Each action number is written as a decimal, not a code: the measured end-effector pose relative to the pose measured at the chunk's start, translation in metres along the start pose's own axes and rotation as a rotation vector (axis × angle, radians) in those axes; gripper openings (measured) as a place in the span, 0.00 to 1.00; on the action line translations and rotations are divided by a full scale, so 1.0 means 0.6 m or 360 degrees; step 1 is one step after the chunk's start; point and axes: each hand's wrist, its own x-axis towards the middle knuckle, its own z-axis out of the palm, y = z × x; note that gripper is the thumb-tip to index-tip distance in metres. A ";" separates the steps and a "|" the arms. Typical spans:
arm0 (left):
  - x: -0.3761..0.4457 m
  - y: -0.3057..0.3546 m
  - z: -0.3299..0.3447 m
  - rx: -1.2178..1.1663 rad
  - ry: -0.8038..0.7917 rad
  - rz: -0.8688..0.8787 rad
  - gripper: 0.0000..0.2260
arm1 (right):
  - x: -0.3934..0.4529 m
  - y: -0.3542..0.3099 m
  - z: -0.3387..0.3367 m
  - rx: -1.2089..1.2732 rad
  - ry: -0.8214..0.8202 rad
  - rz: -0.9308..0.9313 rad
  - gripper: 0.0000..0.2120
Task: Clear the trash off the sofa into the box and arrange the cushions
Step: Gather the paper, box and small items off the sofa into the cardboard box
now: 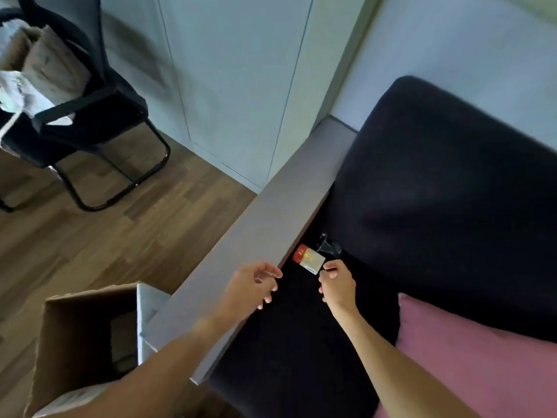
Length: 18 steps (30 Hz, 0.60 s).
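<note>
A small red and white packet (308, 258) lies on the dark sofa seat (289, 342), tucked against the grey armrest (271, 230). A crumpled clear plastic wrapper (329, 246) sits just behind it. My right hand (337, 285) hovers right beside the packet, fingers curled, its fingertips close to the packet's edge and the wrapper. My left hand (254, 282) is over the armrest's inner edge, fingers apart and empty. An open cardboard box (78, 342) stands on the floor left of the armrest. A pink cushion (482, 366) lies at the lower right, under a large dark back cushion (446, 188).
A black chair (99, 125) loaded with paper bags stands at the upper left on the wooden floor (120, 236). Pale cabinet doors (241, 86) rise behind the armrest.
</note>
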 end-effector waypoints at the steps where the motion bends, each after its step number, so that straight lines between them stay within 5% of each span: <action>1: 0.017 0.004 0.033 0.0045 -0.0021 -0.0033 0.09 | 0.027 0.018 -0.010 -0.0063 -0.0010 0.0029 0.09; 11: 0.208 -0.033 0.218 0.0876 -0.0014 -0.0205 0.16 | 0.239 0.069 -0.017 -0.1318 -0.0495 -0.0390 0.16; 15: 0.274 -0.044 0.240 0.1178 -0.0024 -0.0222 0.25 | 0.286 0.093 -0.018 -0.1461 -0.0688 -0.0431 0.20; 18: 0.317 -0.048 0.247 0.1414 -0.0049 -0.0145 0.30 | 0.298 0.116 -0.029 -0.1484 -0.0577 -0.0653 0.26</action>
